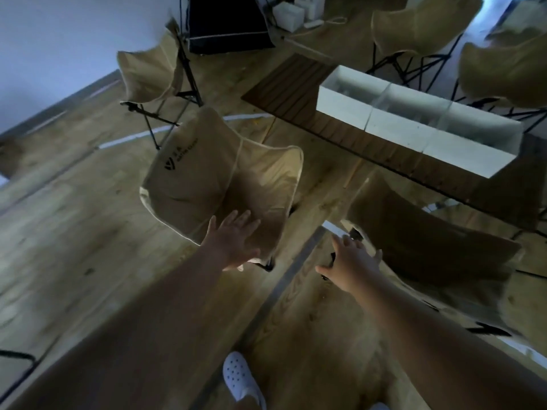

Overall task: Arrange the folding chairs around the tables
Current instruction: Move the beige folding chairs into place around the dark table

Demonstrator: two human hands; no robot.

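White shoe on the floor, both arms out. Left hand has fingers spread flat over the near corner of the logo chair. Right hand is also splayed, gripping nothing, at the next chair. Both chairs sit off the surface's near long edge, and far chairs stand beyond it. Stray chair by the wall is likely still to place.

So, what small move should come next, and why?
Probably close the left hand on the near edge of the beige fabric folding chair: the hand is open at that edge, and the chair stands apart from the dark slatted table.
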